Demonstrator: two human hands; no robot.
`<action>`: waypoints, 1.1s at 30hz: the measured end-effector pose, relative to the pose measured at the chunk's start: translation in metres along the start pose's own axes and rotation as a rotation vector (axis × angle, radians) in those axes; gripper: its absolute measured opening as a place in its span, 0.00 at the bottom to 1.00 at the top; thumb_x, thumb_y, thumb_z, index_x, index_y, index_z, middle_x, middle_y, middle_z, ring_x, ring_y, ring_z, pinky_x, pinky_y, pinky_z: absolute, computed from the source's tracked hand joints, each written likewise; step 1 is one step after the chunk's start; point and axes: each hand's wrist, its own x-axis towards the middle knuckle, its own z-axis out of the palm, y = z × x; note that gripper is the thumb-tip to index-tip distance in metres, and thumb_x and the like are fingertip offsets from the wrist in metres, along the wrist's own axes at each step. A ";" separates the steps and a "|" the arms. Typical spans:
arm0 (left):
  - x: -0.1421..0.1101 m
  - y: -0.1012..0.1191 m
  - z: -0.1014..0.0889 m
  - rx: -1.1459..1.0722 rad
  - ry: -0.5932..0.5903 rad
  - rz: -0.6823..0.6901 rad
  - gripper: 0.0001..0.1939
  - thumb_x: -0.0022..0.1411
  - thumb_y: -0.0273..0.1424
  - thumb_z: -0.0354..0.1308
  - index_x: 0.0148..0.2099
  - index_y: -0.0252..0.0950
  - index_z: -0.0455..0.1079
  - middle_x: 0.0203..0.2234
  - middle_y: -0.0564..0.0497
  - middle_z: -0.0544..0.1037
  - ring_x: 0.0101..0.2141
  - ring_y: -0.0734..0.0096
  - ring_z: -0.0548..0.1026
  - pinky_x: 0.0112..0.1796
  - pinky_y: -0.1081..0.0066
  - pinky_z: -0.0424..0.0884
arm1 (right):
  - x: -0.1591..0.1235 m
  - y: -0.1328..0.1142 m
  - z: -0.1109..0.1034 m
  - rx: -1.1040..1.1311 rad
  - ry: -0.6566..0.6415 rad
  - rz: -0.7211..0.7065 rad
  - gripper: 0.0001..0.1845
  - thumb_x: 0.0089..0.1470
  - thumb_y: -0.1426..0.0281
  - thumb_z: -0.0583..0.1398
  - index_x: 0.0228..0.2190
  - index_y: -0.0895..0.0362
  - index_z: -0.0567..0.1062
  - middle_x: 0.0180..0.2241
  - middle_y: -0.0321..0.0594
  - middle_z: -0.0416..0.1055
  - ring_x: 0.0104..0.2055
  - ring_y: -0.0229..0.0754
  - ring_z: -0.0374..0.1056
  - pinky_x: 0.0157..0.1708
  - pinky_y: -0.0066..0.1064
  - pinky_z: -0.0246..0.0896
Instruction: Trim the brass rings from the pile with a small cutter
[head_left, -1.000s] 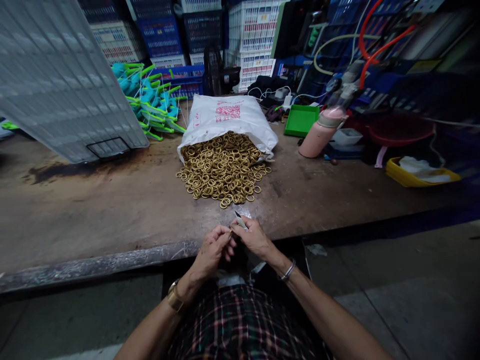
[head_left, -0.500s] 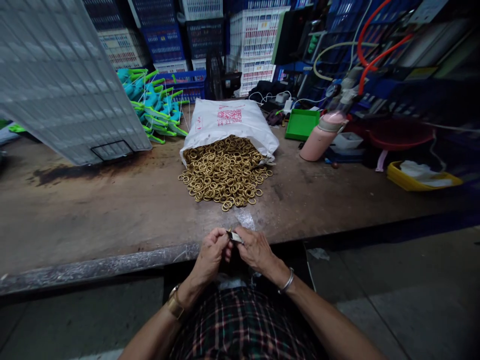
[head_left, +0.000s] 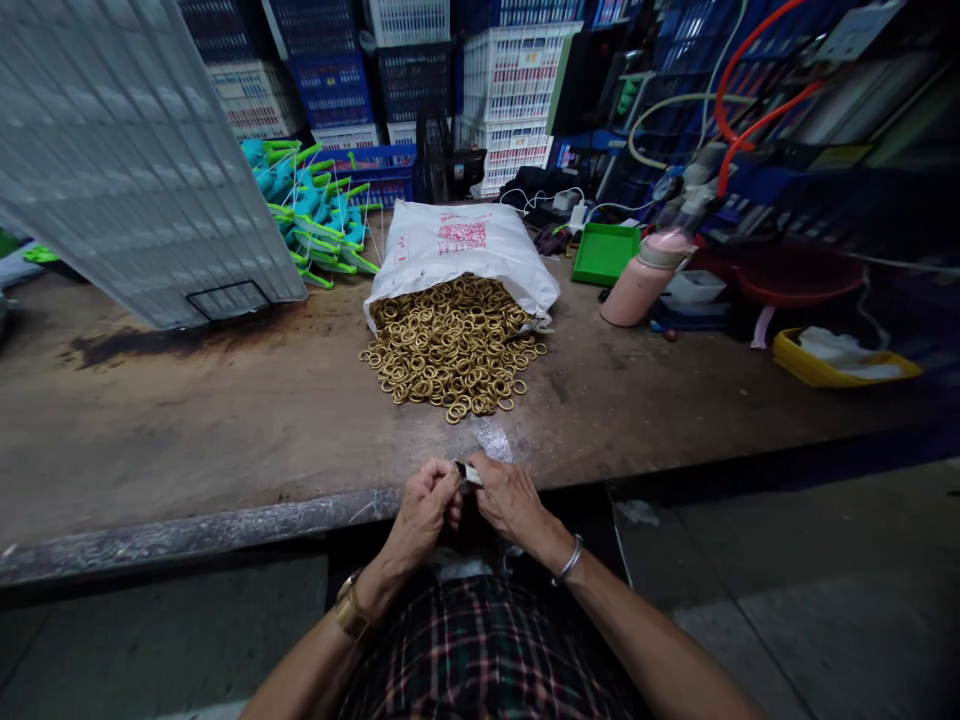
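Note:
My right hand is closed around a small knife with a pale handle and a dark blade end, which points left. Beside it, touching the blade end, the fingers of my left hand are pinched together; what they hold is too small and covered to make out. Both hands meet just over the front edge of the workbench. Beyond them, a heap of brass-coloured rings spills from the mouth of a white sack with red print.
A grey ribbed panel leans at left, near turquoise and green plastic pieces. To the right stand a green tray, a pink bottle and a yellow tray. Stacked crates line the back.
The knife has swung from pointing up and away to pointing left, its blade end now against my left fingers. Over the last half second the hands have barely moved.

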 end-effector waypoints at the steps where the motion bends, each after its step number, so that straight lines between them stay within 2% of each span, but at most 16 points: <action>1: -0.003 0.001 0.000 -0.013 -0.036 0.002 0.16 0.55 0.42 0.55 0.30 0.35 0.58 0.16 0.58 0.64 0.16 0.82 0.62 0.19 0.80 0.61 | 0.003 0.001 0.000 -0.010 0.003 0.016 0.11 0.48 0.76 0.50 0.36 0.57 0.66 0.27 0.40 0.71 0.27 0.39 0.64 0.25 0.28 0.44; 4: -0.011 0.007 0.003 -0.109 -0.171 -0.007 0.14 0.56 0.40 0.55 0.31 0.35 0.60 0.17 0.57 0.66 0.18 0.81 0.64 0.20 0.78 0.63 | 0.016 0.007 0.000 -0.044 0.045 0.091 0.11 0.51 0.74 0.50 0.36 0.57 0.67 0.30 0.42 0.72 0.29 0.40 0.66 0.25 0.29 0.45; 6: -0.012 0.009 0.005 -0.234 -0.196 -0.014 0.13 0.56 0.40 0.56 0.31 0.34 0.61 0.21 0.54 0.68 0.20 0.79 0.67 0.20 0.78 0.64 | 0.027 0.009 -0.001 -0.054 0.077 0.122 0.11 0.51 0.75 0.50 0.36 0.56 0.67 0.32 0.42 0.72 0.31 0.41 0.66 0.26 0.29 0.46; 9: -0.009 0.008 0.005 -0.376 -0.120 -0.041 0.14 0.53 0.39 0.58 0.31 0.33 0.63 0.29 0.49 0.72 0.26 0.75 0.71 0.20 0.78 0.66 | 0.045 0.010 -0.001 -0.034 0.153 0.136 0.13 0.52 0.74 0.50 0.40 0.56 0.66 0.36 0.42 0.72 0.35 0.41 0.67 0.28 0.28 0.48; 11: -0.006 0.005 0.002 -0.411 -0.063 -0.066 0.13 0.52 0.38 0.60 0.31 0.32 0.64 0.31 0.47 0.72 0.28 0.73 0.71 0.20 0.78 0.66 | 0.056 0.008 -0.001 -0.025 0.209 0.151 0.15 0.53 0.72 0.51 0.45 0.56 0.64 0.39 0.42 0.71 0.37 0.41 0.67 0.30 0.28 0.49; 13: -0.003 0.001 -0.002 -0.443 -0.025 -0.063 0.13 0.52 0.38 0.60 0.30 0.31 0.65 0.29 0.46 0.72 0.26 0.73 0.71 0.20 0.77 0.66 | 0.066 0.006 -0.001 -0.032 0.225 0.159 0.16 0.54 0.70 0.51 0.46 0.55 0.62 0.39 0.42 0.71 0.37 0.42 0.67 0.30 0.29 0.50; 16: 0.002 -0.005 -0.008 -0.551 -0.025 -0.060 0.14 0.51 0.40 0.60 0.29 0.33 0.65 0.25 0.49 0.71 0.22 0.75 0.69 0.18 0.77 0.65 | 0.074 0.002 0.001 -0.068 0.185 0.152 0.11 0.55 0.70 0.51 0.41 0.54 0.65 0.35 0.41 0.72 0.35 0.42 0.68 0.28 0.29 0.48; 19: 0.009 -0.010 -0.013 -0.664 -0.014 -0.169 0.17 0.43 0.40 0.65 0.32 0.34 0.68 0.21 0.52 0.70 0.19 0.77 0.67 0.16 0.78 0.62 | 0.076 0.003 0.005 -0.096 0.194 0.172 0.09 0.54 0.72 0.51 0.40 0.55 0.64 0.35 0.42 0.72 0.36 0.42 0.68 0.28 0.29 0.48; 23: 0.019 -0.014 -0.019 -0.762 -0.006 -0.276 0.19 0.37 0.38 0.69 0.22 0.32 0.63 0.19 0.53 0.69 0.19 0.78 0.66 0.17 0.78 0.62 | 0.079 0.010 0.013 -0.102 0.215 0.203 0.09 0.53 0.72 0.53 0.39 0.56 0.63 0.32 0.40 0.72 0.33 0.41 0.68 0.28 0.28 0.47; 26: 0.023 -0.012 -0.021 -0.740 0.085 -0.308 0.20 0.37 0.36 0.69 0.21 0.32 0.60 0.21 0.53 0.69 0.21 0.77 0.68 0.20 0.77 0.63 | 0.080 0.016 0.015 -0.058 0.228 0.196 0.08 0.52 0.74 0.53 0.37 0.54 0.64 0.30 0.37 0.72 0.31 0.39 0.68 0.27 0.27 0.46; 28: 0.024 -0.009 -0.020 -0.661 0.125 -0.265 0.20 0.40 0.38 0.68 0.25 0.33 0.61 0.21 0.54 0.69 0.22 0.77 0.68 0.20 0.78 0.63 | 0.076 0.016 0.013 0.020 0.244 0.165 0.08 0.52 0.75 0.52 0.36 0.54 0.65 0.29 0.36 0.72 0.30 0.38 0.67 0.26 0.26 0.46; 31: 0.026 -0.004 -0.019 -0.488 0.120 -0.132 0.19 0.45 0.42 0.64 0.30 0.35 0.60 0.19 0.58 0.65 0.18 0.81 0.64 0.17 0.81 0.55 | 0.065 0.011 0.010 0.168 0.275 0.097 0.07 0.53 0.73 0.50 0.36 0.55 0.66 0.29 0.37 0.71 0.30 0.38 0.67 0.28 0.26 0.49; 33: 0.028 -0.003 -0.017 -0.385 0.106 -0.095 0.20 0.48 0.44 0.61 0.33 0.36 0.60 0.18 0.59 0.63 0.16 0.84 0.60 0.15 0.83 0.48 | 0.056 0.005 0.008 0.258 0.274 0.049 0.08 0.53 0.71 0.50 0.36 0.55 0.66 0.29 0.38 0.71 0.30 0.38 0.66 0.29 0.26 0.50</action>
